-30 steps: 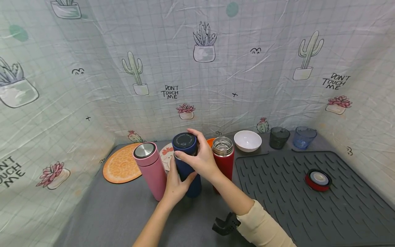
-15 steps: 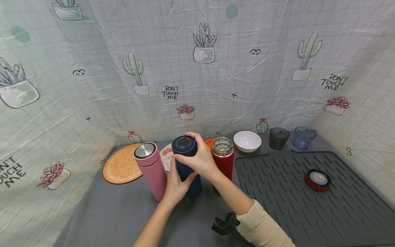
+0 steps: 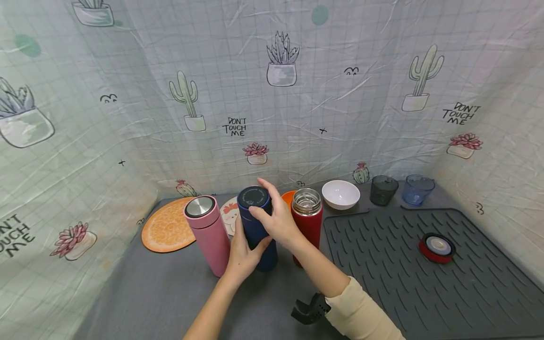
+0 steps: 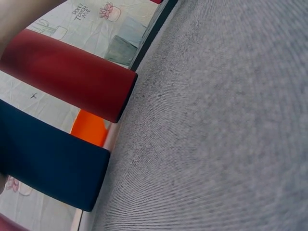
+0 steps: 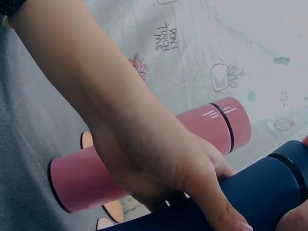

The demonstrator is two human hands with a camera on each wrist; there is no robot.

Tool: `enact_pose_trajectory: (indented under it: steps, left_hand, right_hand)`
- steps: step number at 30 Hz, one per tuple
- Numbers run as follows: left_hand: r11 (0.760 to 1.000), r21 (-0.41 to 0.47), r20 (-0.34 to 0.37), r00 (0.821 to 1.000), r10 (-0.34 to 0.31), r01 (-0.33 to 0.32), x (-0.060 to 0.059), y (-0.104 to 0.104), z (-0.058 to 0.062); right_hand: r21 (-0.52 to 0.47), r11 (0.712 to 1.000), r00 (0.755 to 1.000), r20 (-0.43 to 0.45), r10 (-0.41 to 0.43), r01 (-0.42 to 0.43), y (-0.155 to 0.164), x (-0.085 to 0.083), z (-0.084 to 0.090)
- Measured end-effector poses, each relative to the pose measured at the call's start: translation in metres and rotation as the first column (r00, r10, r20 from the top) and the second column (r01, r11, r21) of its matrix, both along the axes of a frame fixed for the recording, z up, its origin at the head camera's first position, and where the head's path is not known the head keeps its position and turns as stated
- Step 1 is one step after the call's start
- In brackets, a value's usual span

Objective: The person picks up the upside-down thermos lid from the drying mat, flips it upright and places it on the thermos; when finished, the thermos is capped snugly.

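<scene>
A dark blue thermos bottle (image 3: 267, 259) stands upright on the grey cloth in the head view. My left hand (image 3: 243, 257) grips its body from the near left side. Over its dark-topped lid (image 3: 254, 196) my right hand (image 3: 278, 223) curves, thumb at the front, other fingers partly hidden behind. The right wrist view shows the left hand (image 5: 202, 178) wrapped round the blue body, with the right thumb (image 5: 293, 220) near the dark seam below the lid. Beside it stands a lidded pink thermos (image 3: 210, 241). To the right, a red thermos (image 3: 312, 226) stands without its lid.
A red lid (image 3: 437, 248) lies on the dark ribbed mat (image 3: 382, 264) at right. Behind stand a white bowl (image 3: 341, 194), a grey glass (image 3: 384, 191) and a blue glass (image 3: 418, 190). An orange-slice placemat (image 3: 170, 226) lies left. A patterned curtain (image 3: 323, 94) closes the back.
My right thumb shifts right across the front of the lid, and the index finger lifts slightly at its back. The left hand and the blue thermos stay in place.
</scene>
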State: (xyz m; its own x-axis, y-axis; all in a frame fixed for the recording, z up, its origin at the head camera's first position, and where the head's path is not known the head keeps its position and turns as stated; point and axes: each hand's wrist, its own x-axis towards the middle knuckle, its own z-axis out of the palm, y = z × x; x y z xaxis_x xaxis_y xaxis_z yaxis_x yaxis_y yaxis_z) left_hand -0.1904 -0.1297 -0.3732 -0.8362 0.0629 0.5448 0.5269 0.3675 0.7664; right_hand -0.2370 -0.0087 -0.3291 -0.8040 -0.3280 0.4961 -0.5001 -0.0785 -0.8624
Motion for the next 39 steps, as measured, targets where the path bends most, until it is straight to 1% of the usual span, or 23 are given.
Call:
enact_pose_trajectory:
  steps: [2,6,7,10,12,15,17,19,21,25,30,33,36,39]
  left_hand:
    - [1.0,0.001,0.003,1.0,0.005,-0.005,0.0,0.0,0.0]
    - [1.0,-0.008,0.026,1.0,0.018,-0.018,0.001,0.001,0.001]
    - [1.0,-0.01,0.034,0.999,0.021,-0.021,0.001,0.0,0.001]
    - [1.0,-0.012,0.06,0.998,0.03,-0.029,0.001,0.0,0.001]
    - [0.999,-0.012,0.07,0.997,0.035,-0.034,0.002,0.0,0.001]
    - [0.999,-0.012,0.059,0.998,0.03,-0.03,0.001,0.001,0.002]
    - [1.0,-0.012,0.05,0.998,0.028,-0.028,0.001,0.001,0.002]
    - [1.0,-0.012,0.042,0.999,0.026,-0.025,0.001,0.001,0.002]
    - [1.0,-0.008,0.036,0.999,0.025,-0.025,0.001,0.001,0.001]
    - [1.0,-0.009,0.036,0.999,0.027,-0.026,0.001,0.001,0.001]
    - [1.0,-0.016,0.043,0.999,0.027,-0.026,0.0,0.001,0.001]
    - [1.0,-0.012,0.033,0.999,0.029,-0.029,0.0,0.0,-0.001]
    - [1.0,-0.007,0.028,0.999,0.028,-0.027,-0.009,-0.003,-0.013]
    - [1.0,-0.016,0.027,0.999,0.026,-0.026,-0.017,-0.007,-0.025]
  right_hand:
    - [-0.033,0.999,1.0,0.018,0.009,-0.009,-0.001,-0.001,0.0]
    - [-0.094,0.995,0.995,0.092,0.033,-0.024,-0.003,-0.003,0.002]
    - [-0.097,0.995,0.994,0.105,0.03,-0.02,-0.003,-0.003,0.002]
    - [-0.087,0.995,0.989,0.137,0.058,-0.046,-0.002,-0.002,0.003]
    - [-0.085,0.994,0.986,0.144,0.084,-0.072,0.0,-0.001,0.003]
    - [-0.096,0.991,0.982,0.153,0.11,-0.096,0.001,-0.002,0.004]
    - [-0.102,0.991,0.982,0.158,0.106,-0.091,0.0,-0.003,0.005]
    - [-0.086,0.993,0.982,0.164,0.091,-0.078,0.0,-0.003,0.005]
    - [-0.071,0.993,0.981,0.165,0.1,-0.089,0.001,-0.003,0.005]
    - [-0.077,0.99,0.976,0.173,0.128,-0.117,0.002,-0.003,0.006]
    - [-0.047,0.992,0.976,0.177,0.126,-0.119,0.003,-0.004,0.005]
    - [-0.058,0.987,0.972,0.174,0.156,-0.148,0.005,-0.003,0.004]
    - [-0.096,0.983,0.971,0.165,0.17,-0.156,0.005,-0.003,0.003]
    - [-0.085,0.988,0.977,0.16,0.142,-0.129,0.003,-0.003,0.002]
